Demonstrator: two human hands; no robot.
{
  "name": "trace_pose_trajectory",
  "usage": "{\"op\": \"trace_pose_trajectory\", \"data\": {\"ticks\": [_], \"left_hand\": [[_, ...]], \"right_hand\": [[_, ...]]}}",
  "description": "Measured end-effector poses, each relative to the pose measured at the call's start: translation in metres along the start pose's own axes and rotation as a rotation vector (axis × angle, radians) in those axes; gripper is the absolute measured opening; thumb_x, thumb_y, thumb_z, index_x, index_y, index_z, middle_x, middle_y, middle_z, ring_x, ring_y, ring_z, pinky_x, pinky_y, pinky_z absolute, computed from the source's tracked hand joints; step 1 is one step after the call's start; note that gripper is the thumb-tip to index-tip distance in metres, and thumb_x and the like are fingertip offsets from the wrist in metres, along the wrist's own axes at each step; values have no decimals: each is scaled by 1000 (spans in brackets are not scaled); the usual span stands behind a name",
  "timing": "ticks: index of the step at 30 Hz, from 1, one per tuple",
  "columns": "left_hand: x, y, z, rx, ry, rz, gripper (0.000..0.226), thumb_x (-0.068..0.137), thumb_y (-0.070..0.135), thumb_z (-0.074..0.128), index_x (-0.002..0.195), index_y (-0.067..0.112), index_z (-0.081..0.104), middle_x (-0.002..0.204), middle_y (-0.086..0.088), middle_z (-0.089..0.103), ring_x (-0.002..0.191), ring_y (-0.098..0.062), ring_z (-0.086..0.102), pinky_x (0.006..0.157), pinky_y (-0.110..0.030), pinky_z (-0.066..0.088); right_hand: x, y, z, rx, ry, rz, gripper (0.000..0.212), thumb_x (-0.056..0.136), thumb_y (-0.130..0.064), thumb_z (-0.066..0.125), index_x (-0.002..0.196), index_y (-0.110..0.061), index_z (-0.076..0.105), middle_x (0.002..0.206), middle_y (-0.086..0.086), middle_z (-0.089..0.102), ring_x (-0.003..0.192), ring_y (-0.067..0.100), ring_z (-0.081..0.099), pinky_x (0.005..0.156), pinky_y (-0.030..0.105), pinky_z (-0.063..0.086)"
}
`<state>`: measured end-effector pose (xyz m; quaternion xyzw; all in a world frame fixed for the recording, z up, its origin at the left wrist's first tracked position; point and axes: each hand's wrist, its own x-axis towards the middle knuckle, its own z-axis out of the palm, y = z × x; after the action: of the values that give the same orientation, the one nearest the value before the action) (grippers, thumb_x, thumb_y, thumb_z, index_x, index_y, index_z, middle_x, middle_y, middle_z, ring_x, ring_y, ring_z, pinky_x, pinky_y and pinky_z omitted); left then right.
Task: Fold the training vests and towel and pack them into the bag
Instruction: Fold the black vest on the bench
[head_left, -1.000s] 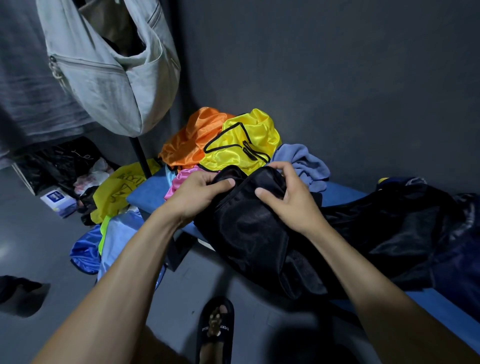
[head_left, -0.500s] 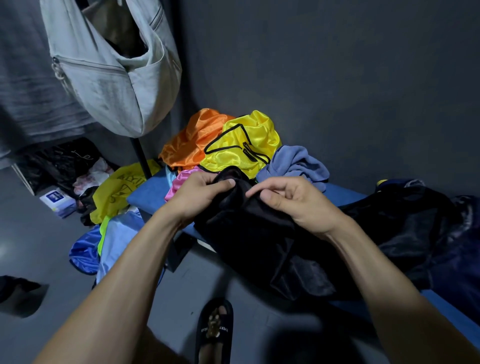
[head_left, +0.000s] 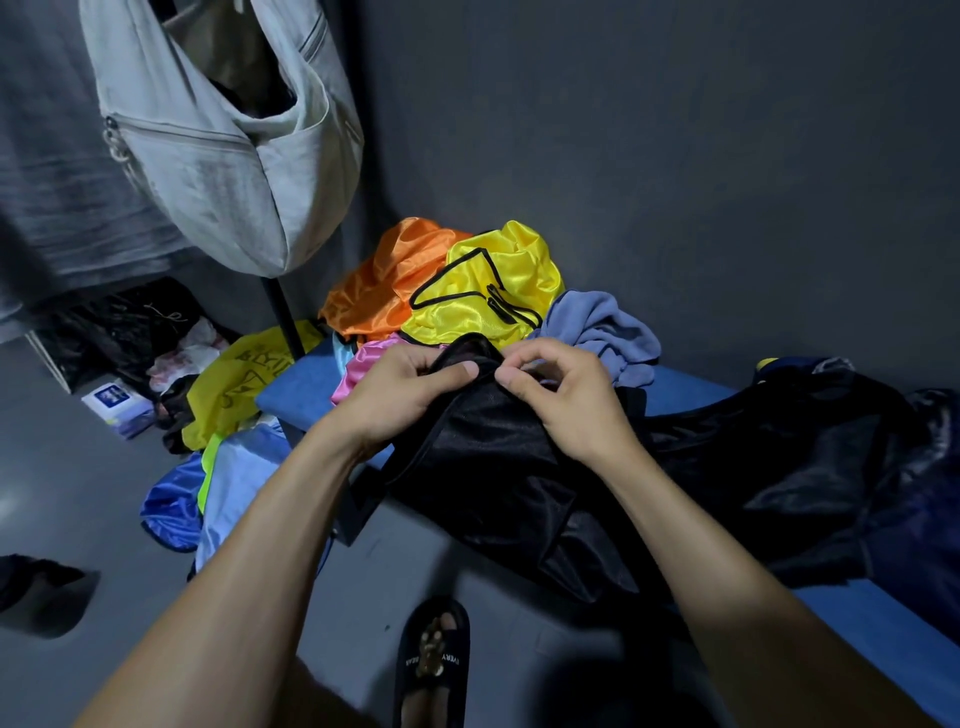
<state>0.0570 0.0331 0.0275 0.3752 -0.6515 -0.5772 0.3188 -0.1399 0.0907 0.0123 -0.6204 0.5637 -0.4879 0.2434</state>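
A black mesh training vest (head_left: 493, 457) lies bunched on the blue bench (head_left: 301, 387). My left hand (head_left: 400, 387) grips its top edge, thumb pressed across the fabric. My right hand (head_left: 561, 395) pinches the same edge just to the right, fingers curled. Behind them lie an orange vest (head_left: 384, 280), a yellow vest with black trim (head_left: 488, 291), a pink vest (head_left: 358, 364) and a blue-grey towel (head_left: 602, 332). A pale grey bag (head_left: 228, 161) hangs open at the upper left.
More dark fabric (head_left: 810, 457) spreads over the bench to the right. On the floor at the left lie a yellow bag (head_left: 234, 384), blue cloth (head_left: 176, 504), black bags and a small box (head_left: 111, 402). My sandalled foot (head_left: 431, 660) stands by the bench.
My right hand has slid left along the black vest's edge and now pinches it close to my left hand. My left hand has kept its grip.
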Motion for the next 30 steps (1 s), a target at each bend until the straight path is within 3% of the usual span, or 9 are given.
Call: {"op": "trace_pose_trajectory", "data": {"ticks": [3,9,13,15,21,25,27,30], "left_hand": [[0,-2,-2,45,-19,34,20,98,22,67,86,9,76,81,-7,74,72,-17,69,63,-23,53],[3,-6,-1,53,-9,40,19,98,21,67,84,13,77,81,-6,75,72,-16,70,62,-24,53],[4,-9,-4,95,-31,84,21,98,23,68,95,5,77,94,-20,76,80,-24,70,72,-33,53],[5,-11,-6,148,-60,123,24,99,24,67,99,2,76,99,-26,73,83,-26,68,76,-37,52],[6,-12,-6,330,-114,236,23,99,22,65,95,1,74,88,-17,74,75,-15,67,67,-30,52],[7,-12,-6,378,-104,262,23,99,23,66,91,2,73,80,-6,72,71,-10,64,65,-29,50],[8,-12,-7,402,-93,271,26,99,25,67,91,2,73,82,-9,71,71,-17,65,66,-34,52],[8,-13,-9,420,-83,277,23,99,26,67,97,4,75,91,-10,74,87,-29,72,79,-46,57]], "right_hand": [[2,-1,-2,11,-55,11,9,93,-21,74,85,-21,71,89,-6,73,84,7,66,77,21,48],[-3,-10,-6,-146,13,-100,9,91,-23,77,83,-18,73,82,-5,71,75,11,64,67,15,45],[0,-8,-8,-69,-123,2,11,96,-28,71,88,-20,71,88,2,72,84,26,67,79,42,54],[2,-7,-10,-104,-195,22,13,98,-29,67,90,-19,70,90,2,71,86,24,66,85,46,53],[2,-10,-13,42,-218,63,12,95,-22,73,90,-12,73,87,5,73,76,6,62,78,33,48],[2,-12,-17,153,-233,76,9,91,-16,77,88,-8,74,82,-2,71,78,9,61,80,31,45],[1,-12,-19,169,-245,68,7,91,-14,77,88,-8,74,81,-3,70,77,8,60,78,28,45],[-1,-11,-21,149,-235,62,8,94,-14,73,89,-9,72,81,0,66,73,3,55,71,18,42]]}}
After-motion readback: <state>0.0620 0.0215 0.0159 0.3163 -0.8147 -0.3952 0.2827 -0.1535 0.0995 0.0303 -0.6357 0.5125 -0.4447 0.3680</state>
